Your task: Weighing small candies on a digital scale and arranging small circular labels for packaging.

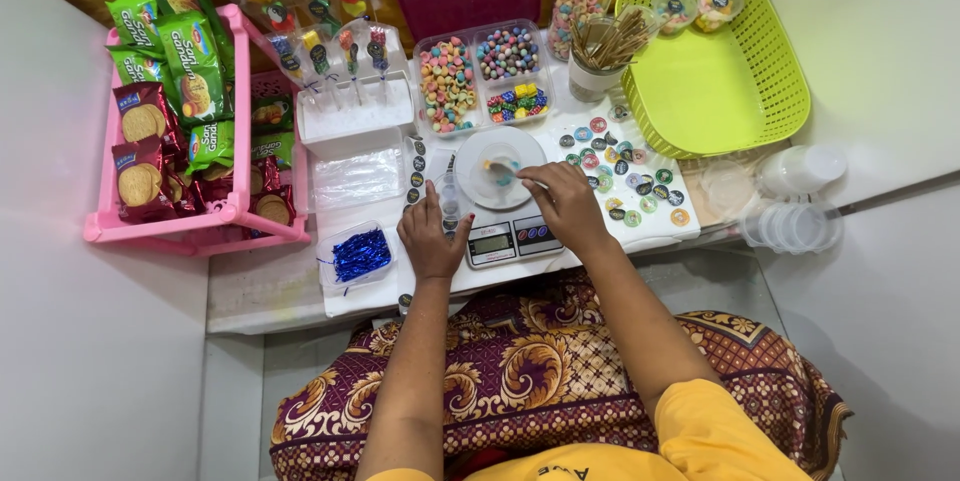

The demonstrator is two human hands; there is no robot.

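At the left end of the counter stands a pink rack stacked with green and maroon biscuit packets. Just right of it, a white stand holds a row of wrapped candy sticks upright, with a stack of clear bags lying flat in front. Near the front edge sits a small clear tray of blue twist ties.

The left hand rests on the counter just left of the digital kitchen scale, fingers curled around a small clear upright item at the scale's left side; whether it truly grips it I cannot tell. A round clear cup sits on the scale's platform. The right hand hovers over the scale's right part, its fingertips pinched on a small piece held at the cup's inner edge.

Behind the scale lies a clear divided tray of coloured candies, and beside that a cup of wooden sticks. Round stickers are scattered on the white sheet to the right of the scale. Toward the back right corner a lime-green basket holds two filled, lidded cups. At the right edge are stacked clear lids and cups.
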